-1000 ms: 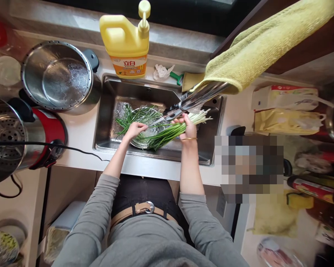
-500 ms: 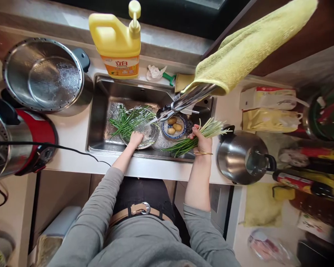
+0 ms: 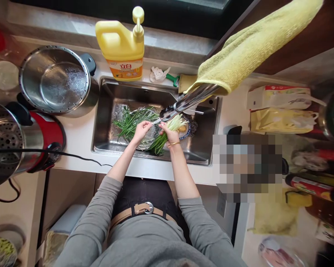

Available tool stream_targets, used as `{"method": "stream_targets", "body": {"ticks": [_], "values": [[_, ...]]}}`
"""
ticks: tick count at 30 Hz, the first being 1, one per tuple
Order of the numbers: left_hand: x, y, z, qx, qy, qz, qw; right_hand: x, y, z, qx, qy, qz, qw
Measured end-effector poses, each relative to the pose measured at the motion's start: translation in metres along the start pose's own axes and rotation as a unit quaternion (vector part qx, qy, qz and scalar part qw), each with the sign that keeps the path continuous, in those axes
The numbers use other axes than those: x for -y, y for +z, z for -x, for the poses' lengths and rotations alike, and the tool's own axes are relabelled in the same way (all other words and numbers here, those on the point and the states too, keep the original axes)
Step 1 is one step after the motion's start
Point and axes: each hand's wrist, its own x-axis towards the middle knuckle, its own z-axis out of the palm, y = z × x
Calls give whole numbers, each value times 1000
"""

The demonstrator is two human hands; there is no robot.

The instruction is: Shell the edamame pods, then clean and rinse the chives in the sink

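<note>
My right hand (image 3: pixel 171 136) is closed around a bunch of chives (image 3: pixel 159 144), the pale stem ends pointing up and right and the green leaves hanging over the basin's edge. Close beside it, my left hand (image 3: pixel 142 131) is in a pinch near the tap's water stream; whatever lies between its fingertips is too small to make out. Below the hands a round basin (image 3: pixel 143 147) stands in the sink, with loose green chives (image 3: pixel 129 124) heaped over its left side. The tap (image 3: pixel 180 105) points down toward both hands. Behind the bunch, a blue-patterned bowl (image 3: pixel 188 130) of potatoes is partly hidden.
The steel sink (image 3: pixel 100 122) surrounds the basin and bowl. A yellow detergent jug (image 3: pixel 122 50) stands behind it; a yellow towel (image 3: pixel 239 59) drapes over the tap. Left are a steel pot (image 3: pixel 63 81) and a red-based cooker (image 3: pixel 48 135). A pixelated patch covers the counter's right side.
My right hand has carried the chives leftward from the sink's right edge to the tap. My left hand has risen from the basin and moved right, close to the bunch.
</note>
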Motion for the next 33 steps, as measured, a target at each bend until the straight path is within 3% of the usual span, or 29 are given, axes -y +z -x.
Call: {"method": "stream_targets", "body": {"ticks": [4, 8, 12, 17, 24, 30, 33], "values": [[-14, 10, 8, 54, -23, 67, 996, -13, 19, -3, 0, 5, -30, 1000], [-21, -10, 12, 132, -60, 60, 988, -5, 9, -10, -3, 42, -64, 997], [-24, -38, 15, 136, -98, 53, 984, 6, 0, -15, 2, 56, -90, 994], [-29, -47, 21, 144, -105, 13, 984, 5, 14, -15, 27, 47, -81, 995], [-32, -45, 27, 122, -95, 40, 987, 1, 31, -12, 35, 47, -34, 998], [-30, -19, 11, 95, -49, 59, 992, 2, 29, -16, -75, 33, -30, 996], [-30, -5, 2, 93, -48, 87, 991, 8, 22, -19, -96, 25, -38, 994]]}}
